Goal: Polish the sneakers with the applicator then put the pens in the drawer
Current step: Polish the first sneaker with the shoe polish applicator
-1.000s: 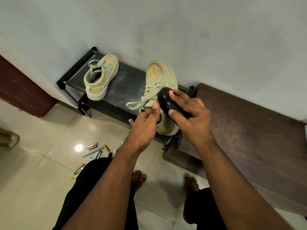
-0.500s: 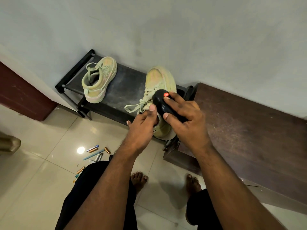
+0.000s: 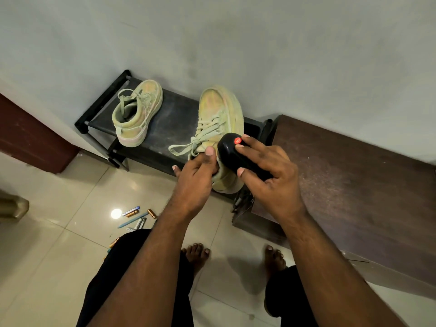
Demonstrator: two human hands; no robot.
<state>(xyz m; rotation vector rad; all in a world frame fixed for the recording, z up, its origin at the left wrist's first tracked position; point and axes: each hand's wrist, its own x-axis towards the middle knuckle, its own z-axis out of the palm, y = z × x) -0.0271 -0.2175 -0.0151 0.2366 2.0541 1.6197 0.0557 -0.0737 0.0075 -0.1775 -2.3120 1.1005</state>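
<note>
Two pale green sneakers sit on a black shoe rack (image 3: 174, 119). The left sneaker (image 3: 138, 113) lies apart near the rack's left end. The right sneaker (image 3: 220, 119) points toward the wall, and my left hand (image 3: 194, 178) grips its heel collar. My right hand (image 3: 271, 175) holds a black polish applicator (image 3: 232, 149) with a red sticker against that sneaker's right side by the laces. Several pens (image 3: 134, 217) lie scattered on the floor tiles at the lower left, some hidden behind my left leg.
A dark brown wooden cabinet (image 3: 354, 185) stands right of the rack along the grey wall. A dark red door or panel (image 3: 30, 135) is at the far left. My bare feet (image 3: 197, 253) stand on glossy beige tiles in front of the rack.
My right hand has slid the applicator slightly back along the sneaker's side. The left hand keeps its hold on the heel. The view has shifted a little.
</note>
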